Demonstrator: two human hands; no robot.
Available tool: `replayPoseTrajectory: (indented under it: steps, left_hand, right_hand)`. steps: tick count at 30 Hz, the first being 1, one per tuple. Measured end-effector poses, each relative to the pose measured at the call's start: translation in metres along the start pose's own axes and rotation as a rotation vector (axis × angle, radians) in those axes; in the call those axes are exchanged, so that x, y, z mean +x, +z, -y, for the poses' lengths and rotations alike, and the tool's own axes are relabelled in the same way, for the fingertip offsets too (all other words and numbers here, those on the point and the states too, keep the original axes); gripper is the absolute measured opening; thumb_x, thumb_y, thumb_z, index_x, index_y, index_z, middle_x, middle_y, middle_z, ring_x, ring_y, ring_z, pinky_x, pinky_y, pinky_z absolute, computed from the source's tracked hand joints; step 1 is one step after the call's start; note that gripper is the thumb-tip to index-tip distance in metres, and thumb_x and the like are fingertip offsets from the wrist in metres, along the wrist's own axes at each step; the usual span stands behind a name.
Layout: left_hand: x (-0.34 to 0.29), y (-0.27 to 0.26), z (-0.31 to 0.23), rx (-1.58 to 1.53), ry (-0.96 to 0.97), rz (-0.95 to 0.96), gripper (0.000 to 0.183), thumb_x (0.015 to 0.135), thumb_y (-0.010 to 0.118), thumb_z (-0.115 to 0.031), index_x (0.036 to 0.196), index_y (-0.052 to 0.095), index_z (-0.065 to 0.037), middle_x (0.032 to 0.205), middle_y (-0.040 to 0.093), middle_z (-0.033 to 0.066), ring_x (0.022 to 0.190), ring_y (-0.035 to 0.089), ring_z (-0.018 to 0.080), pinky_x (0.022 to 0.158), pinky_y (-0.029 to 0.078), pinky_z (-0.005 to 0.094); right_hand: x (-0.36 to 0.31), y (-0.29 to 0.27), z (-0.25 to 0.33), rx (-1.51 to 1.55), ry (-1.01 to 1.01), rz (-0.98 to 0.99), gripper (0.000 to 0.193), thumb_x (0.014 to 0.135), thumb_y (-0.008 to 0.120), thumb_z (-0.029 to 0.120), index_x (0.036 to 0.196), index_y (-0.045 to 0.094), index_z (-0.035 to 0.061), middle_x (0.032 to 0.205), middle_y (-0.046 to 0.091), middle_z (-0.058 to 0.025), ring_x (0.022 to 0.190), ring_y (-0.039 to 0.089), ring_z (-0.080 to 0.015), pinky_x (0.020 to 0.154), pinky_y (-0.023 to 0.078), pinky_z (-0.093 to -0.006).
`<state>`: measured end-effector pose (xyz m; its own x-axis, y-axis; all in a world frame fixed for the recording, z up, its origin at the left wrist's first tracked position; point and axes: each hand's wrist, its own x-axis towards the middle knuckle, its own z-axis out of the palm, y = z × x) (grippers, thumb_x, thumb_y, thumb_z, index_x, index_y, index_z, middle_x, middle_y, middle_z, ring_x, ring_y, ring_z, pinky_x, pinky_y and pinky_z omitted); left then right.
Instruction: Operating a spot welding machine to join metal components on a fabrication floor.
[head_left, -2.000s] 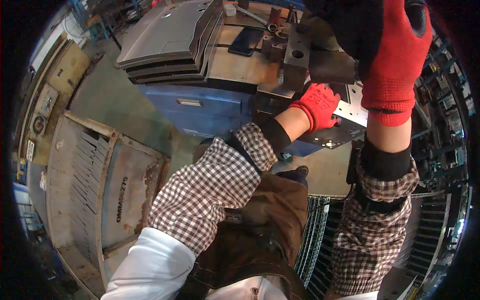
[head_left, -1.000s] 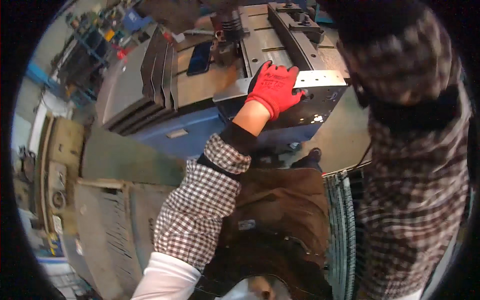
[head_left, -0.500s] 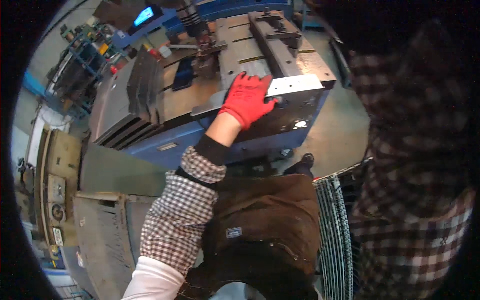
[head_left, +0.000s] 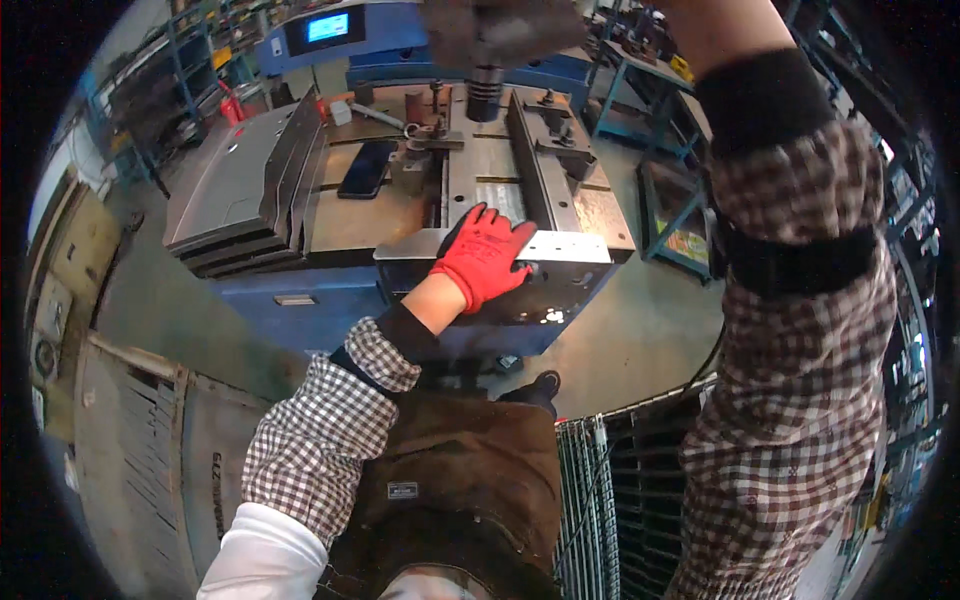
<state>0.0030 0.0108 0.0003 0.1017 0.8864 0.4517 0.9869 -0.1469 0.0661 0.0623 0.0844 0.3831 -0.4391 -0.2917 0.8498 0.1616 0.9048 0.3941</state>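
Observation:
My left hand (head_left: 485,258), in a red glove, grips a bent metal plate (head_left: 575,247) at the front edge of a machine table. Its fingers lie over the plate's bright top flange, which has small holes, and the thumb presses on the dark face that hangs down in front. Behind the hand, a long metal bar (head_left: 528,165) runs away from me beside a clamp (head_left: 565,140). Above the table stands a dark spindle (head_left: 485,95). My right forearm reaches up past the top edge, so the right hand is out of sight.
Stacked dark metal parts (head_left: 225,190) lie on the table's left, near a phone (head_left: 368,170) and a wrench-like tool (head_left: 378,115). A lit screen (head_left: 328,28) is behind. Grey cabinets (head_left: 130,420) stand lower left; a wire rack (head_left: 590,500) stands near my right side.
The view has turned, bringing the spindle and right-hand shelving into sight. My right arm now shows clearly, stretched upward. My left hand keeps its grip on the plate.

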Motion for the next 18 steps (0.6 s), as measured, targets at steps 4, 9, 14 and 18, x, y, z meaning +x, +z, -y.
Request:
replayPoseTrajectory:
  steps: [4,9,14,18]
  left_hand:
    - [0.001,0.003,-0.004,-0.011,-0.005,-0.021,0.065,0.081,0.071,-0.038,0.138,0.053,-0.011,0.114,0.06,0.0174,0.117,0.053,0.0372,0.116,0.03,0.0513]
    - [0.0,-0.003,-0.005,-0.017,-0.027,0.012,0.065,0.082,0.071,-0.037,0.137,0.053,-0.007,0.121,0.058,0.0187,0.122,0.051,0.0366,0.116,0.03,0.0517]
    - [-0.002,-0.007,0.0,-0.048,0.01,0.001,0.066,0.083,0.07,-0.037,0.137,0.052,-0.004,0.124,0.058,0.02,0.124,0.051,0.0368,0.116,0.031,0.0524]
    - [-0.004,-0.007,0.0,-0.031,0.022,-0.017,0.068,0.083,0.07,-0.039,0.137,0.051,-0.003,0.12,0.059,0.0198,0.12,0.053,0.0367,0.116,0.031,0.0516]
  right_hand:
    - [-0.025,-0.032,-0.024,-0.088,-0.159,0.019,0.026,0.087,0.068,0.008,0.113,0.067,0.0039,0.101,0.072,-0.0118,0.09,0.071,-0.0252,0.077,0.057,-0.032]
    - [-0.046,-0.05,-0.031,-0.124,-0.234,0.009,0.028,0.09,0.065,0.008,0.118,0.065,0.0005,0.11,0.07,-0.0124,0.097,0.07,-0.0232,0.081,0.057,-0.0293]
    - [-0.053,-0.046,-0.051,0.581,-0.1,0.07,0.029,0.097,0.061,0.011,0.123,0.062,-0.0026,0.114,0.069,-0.01,0.1,0.068,-0.0189,0.085,0.057,-0.0286]
    - [-0.051,-0.04,-0.059,1.07,0.022,0.146,0.034,0.099,0.06,0.014,0.129,0.058,-0.0028,0.116,0.067,-0.0096,0.102,0.066,-0.0177,0.086,0.056,-0.0291]
